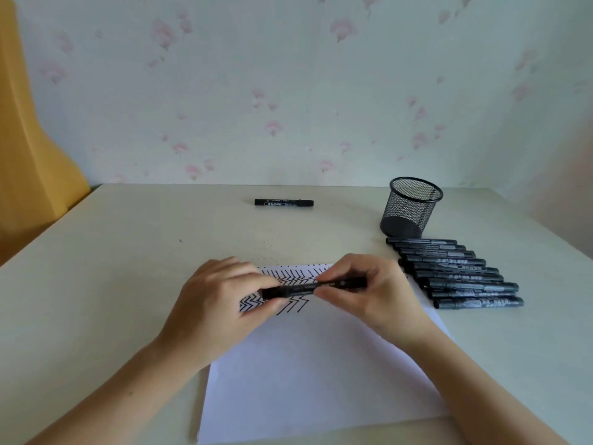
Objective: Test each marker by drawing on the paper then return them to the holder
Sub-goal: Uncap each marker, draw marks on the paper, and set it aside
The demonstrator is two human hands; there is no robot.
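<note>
A black marker [305,288] is held level above the white paper [321,374]. My left hand [221,303] grips its left end and my right hand [369,293] pinches its right end. Black zigzag lines [288,277] cover the paper's far part, partly hidden by my hands. The black mesh holder [410,207] stands upright at the back right with no markers showing inside. Several black markers [459,273] lie in a row on the table just in front of the holder. One more black marker [284,202] lies alone near the table's far edge.
The pale table [128,268] runs to a wall with flowered wallpaper. An orange-yellow object [29,139] stands at the far left beside the table.
</note>
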